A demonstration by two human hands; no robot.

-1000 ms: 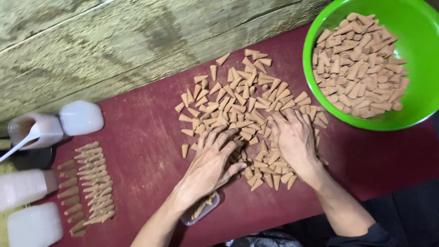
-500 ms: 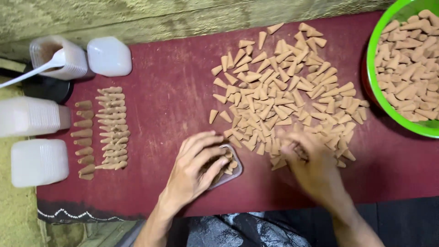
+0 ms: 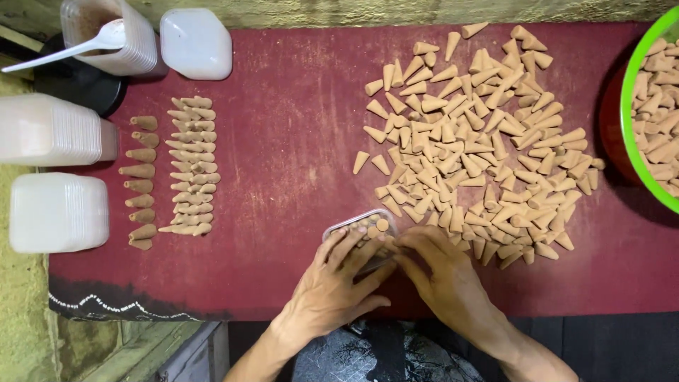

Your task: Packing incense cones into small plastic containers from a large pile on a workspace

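Cupping the small clear container [image 3: 361, 237] at the red table's [image 3: 283, 141] near edge, the left hand [image 3: 336, 283] steadied it while the right hand [image 3: 442, 272], fingers curled, tucked tan cones [image 3: 481, 141] in from the loose pile just beside it.

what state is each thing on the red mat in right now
small clear box: open, part filled with cones, held by left hand
right hand: fingers at the box edge
loose cones: scattered
cone rows: lined up
green bowl: full
tub with spoon: open
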